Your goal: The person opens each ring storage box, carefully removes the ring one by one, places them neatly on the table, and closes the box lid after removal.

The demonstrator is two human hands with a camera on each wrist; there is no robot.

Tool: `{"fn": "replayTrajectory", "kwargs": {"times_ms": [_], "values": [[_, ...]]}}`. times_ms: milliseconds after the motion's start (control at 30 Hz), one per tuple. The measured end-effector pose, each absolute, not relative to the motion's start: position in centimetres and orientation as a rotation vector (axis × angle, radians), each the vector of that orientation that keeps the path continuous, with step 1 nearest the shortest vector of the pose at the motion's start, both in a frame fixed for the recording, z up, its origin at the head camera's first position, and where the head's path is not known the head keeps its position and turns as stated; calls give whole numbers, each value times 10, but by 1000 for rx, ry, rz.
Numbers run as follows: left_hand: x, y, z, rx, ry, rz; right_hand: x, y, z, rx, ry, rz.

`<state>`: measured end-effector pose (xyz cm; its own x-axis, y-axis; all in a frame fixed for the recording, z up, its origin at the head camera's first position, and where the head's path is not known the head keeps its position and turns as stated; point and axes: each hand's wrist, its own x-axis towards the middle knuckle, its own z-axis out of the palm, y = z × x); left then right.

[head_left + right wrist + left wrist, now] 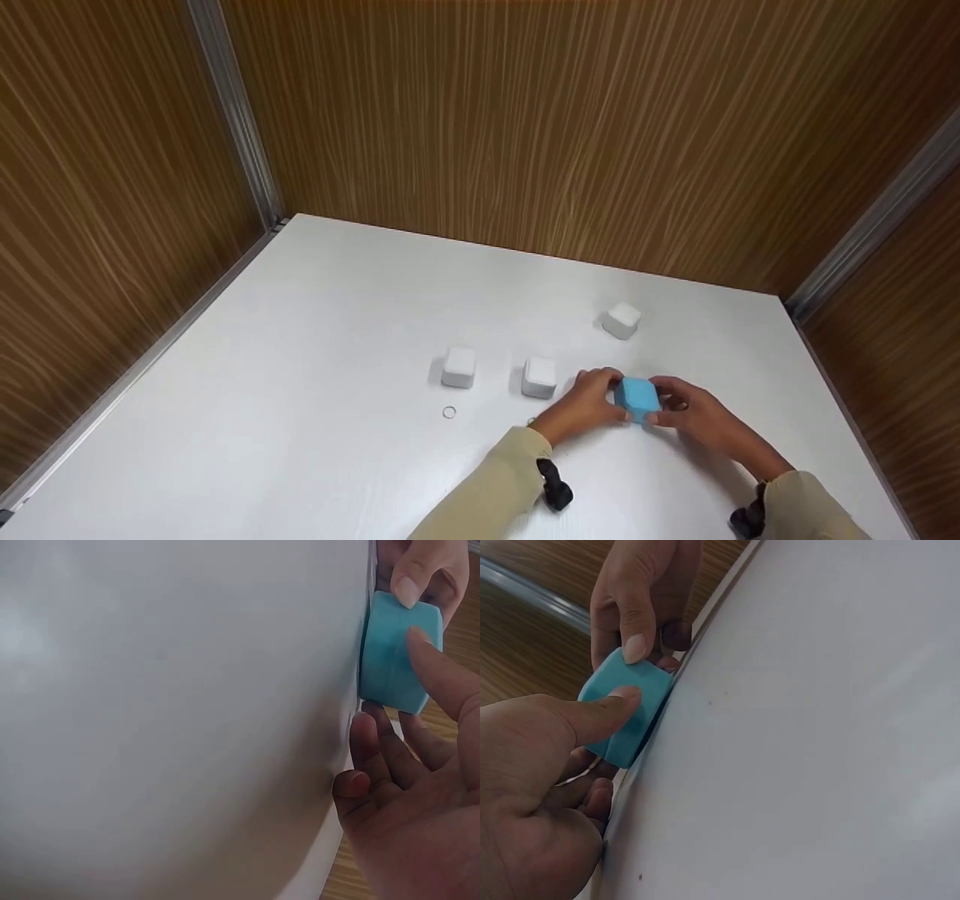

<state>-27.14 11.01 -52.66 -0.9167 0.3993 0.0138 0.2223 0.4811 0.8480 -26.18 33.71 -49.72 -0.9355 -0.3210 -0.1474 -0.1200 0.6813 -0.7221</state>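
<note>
A small light-blue ring box (638, 397) with rounded corners sits on the white table at the right, between both hands. My left hand (589, 405) grips its left side, thumb on the near face and fingers behind. From the other side my right hand (697, 412) holds it the same way. In the left wrist view both thumbs press on one face of the blue box (622, 720). A faint seam line crosses the box (390, 652) in the right wrist view, and its underside is hidden.
Two white boxes, the left one (459, 367) and the middle one (539, 377), stand left of the hands. Another white box (622, 321) is farther back. A small ring (449, 412) lies before the left box; a second ring (532, 421) is partly hidden by my left wrist. Wood-grain panels surround the table.
</note>
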Motion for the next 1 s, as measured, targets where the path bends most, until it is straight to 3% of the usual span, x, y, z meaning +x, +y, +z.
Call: {"fn": "replayTrajectory", "kwargs": {"times_ms": [1000], "values": [[-269, 91, -529, 458, 2560, 1367, -268, 316, -502, -419, 2590, -1210]]}}
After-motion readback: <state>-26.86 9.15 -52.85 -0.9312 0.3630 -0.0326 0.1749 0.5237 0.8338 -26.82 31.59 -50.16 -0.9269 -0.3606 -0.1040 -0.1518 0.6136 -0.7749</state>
